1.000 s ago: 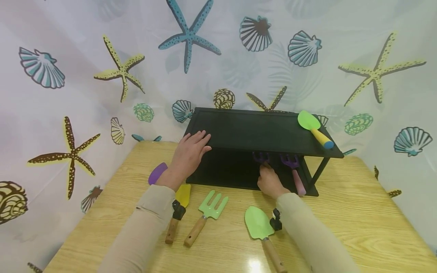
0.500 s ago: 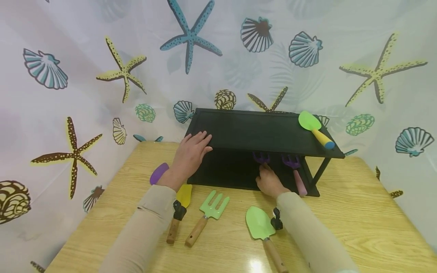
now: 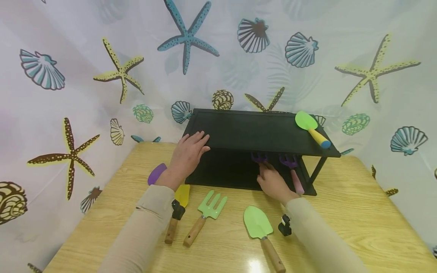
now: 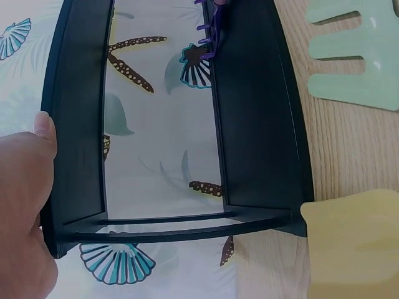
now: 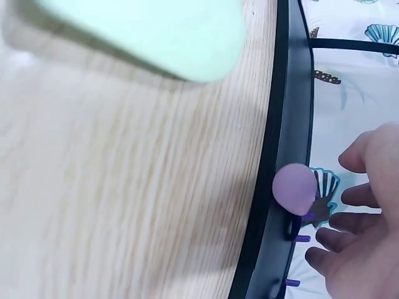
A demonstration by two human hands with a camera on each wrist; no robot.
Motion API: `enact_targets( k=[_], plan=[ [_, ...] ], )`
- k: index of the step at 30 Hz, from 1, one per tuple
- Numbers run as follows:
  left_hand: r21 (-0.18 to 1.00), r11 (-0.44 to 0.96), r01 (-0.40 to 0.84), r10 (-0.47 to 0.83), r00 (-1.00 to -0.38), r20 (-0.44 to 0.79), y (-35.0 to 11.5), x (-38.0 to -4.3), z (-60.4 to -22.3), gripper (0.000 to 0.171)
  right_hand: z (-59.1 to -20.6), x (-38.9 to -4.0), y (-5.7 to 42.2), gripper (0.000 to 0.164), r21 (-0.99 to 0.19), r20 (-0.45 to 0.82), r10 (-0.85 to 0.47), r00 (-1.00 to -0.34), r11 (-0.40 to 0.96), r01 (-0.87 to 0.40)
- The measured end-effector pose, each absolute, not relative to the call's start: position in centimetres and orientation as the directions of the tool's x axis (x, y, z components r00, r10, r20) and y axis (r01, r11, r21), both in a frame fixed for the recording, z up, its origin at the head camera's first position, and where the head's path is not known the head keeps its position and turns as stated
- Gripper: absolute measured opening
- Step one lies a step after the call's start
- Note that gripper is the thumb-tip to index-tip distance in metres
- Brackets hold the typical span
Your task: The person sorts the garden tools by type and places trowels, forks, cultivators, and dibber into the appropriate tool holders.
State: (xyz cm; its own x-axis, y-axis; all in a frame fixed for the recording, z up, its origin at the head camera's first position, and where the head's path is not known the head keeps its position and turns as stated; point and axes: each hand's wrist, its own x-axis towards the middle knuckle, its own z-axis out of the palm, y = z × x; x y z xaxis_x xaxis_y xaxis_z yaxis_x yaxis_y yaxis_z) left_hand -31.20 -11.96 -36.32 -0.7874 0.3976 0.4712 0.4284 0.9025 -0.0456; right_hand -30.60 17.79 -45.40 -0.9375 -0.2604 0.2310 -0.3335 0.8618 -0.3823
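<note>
My left hand (image 3: 187, 159) rests with fingers spread on the left end of the black shelf's (image 3: 235, 131) top board; in the left wrist view the thumb lies along the board's edge. My right hand (image 3: 273, 182) reaches into the lower tier beside a purple-tined hand fork (image 3: 259, 157). In the right wrist view, the right hand's loosely extended fingers stand apart from the fork's pink handle (image 5: 294, 189), seen end-on. Another purple hand fork (image 3: 288, 162) with a pink handle lies farther right on the lower tier. A green trowel (image 3: 312, 129) with yellow handle lies on the top board's right end.
On the wooden table (image 3: 355, 212) before the shelf lie a green hand fork (image 3: 205, 218), a green trowel (image 3: 257, 223) and a yellow-bladed tool (image 3: 182, 195), partly behind the left wrist. A purple blade (image 3: 157, 173) shows left of that wrist. A patterned curtain (image 3: 235, 72) hangs behind.
My right forearm has swung to the right and its fingers have shifted on the near side of the purple fork. The left hand stays on the top board.
</note>
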Motion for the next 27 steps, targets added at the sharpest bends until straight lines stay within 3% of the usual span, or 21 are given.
enact_targets(
  k=[4, 8, 12, 27],
  plan=[
    [-0.06, 0.903, 0.424, 0.401, -0.786, 0.47, -11.8, -31.3, -36.3, 0.047, -45.1, -29.4, 18.6, 0.023, -0.397, 0.286, -0.274, -0.918, 0.838, -0.374],
    [-0.059, 0.899, 0.434, 0.409, -0.782, 0.47, -11.7, -31.3, -36.3, 0.047, -45.2, -27.9, 19.5, 0.04, -0.375, 0.313, -0.292, -0.904, 0.836, -0.4],
    [-0.051, 0.9, 0.434, 0.406, -0.787, 0.465, -11.6, -31.3, -36.2, 0.046, -45.5, -26.4, 20.5, 0.047, -0.333, 0.303, -0.3, -0.905, 0.856, -0.395],
    [-0.047, 0.904, 0.424, 0.397, -0.795, 0.458, -11.8, -31.3, -36.3, 0.048, -45.3, -20.5, 22.3, 0.048, -0.357, 0.268, -0.3, -0.916, 0.852, -0.383]
  ],
)
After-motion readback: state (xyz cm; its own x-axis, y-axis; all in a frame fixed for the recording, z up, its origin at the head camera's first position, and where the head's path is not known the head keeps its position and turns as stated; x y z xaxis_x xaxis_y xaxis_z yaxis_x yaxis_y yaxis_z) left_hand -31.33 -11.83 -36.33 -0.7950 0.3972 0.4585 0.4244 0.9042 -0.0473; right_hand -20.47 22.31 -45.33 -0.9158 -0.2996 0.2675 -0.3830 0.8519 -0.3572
